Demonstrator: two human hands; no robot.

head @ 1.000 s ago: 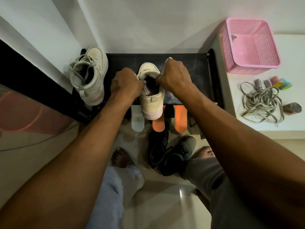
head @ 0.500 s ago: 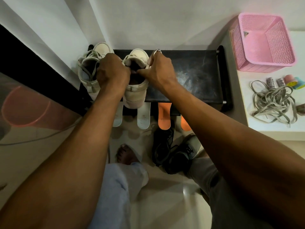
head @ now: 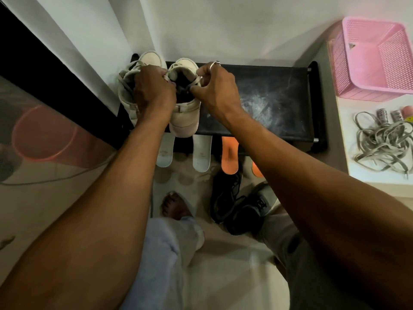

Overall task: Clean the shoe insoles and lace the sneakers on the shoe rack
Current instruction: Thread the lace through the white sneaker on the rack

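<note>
hands point(head: 154, 92) in pinching grip on sneaker point(head: 184, 121)

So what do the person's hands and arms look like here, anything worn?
Both arms are bare as far as the frame shows, with no sleeves, watch or gloves in view. The left hand wears nothing. The right hand has a pale metal ring on one finger.

No readable text anywhere, tbh. The small grey rolls point(head: 381, 113) beside the laces point(head: 380, 142) carry some print (too blurry), as do the white insoles point(head: 202, 151).
</note>
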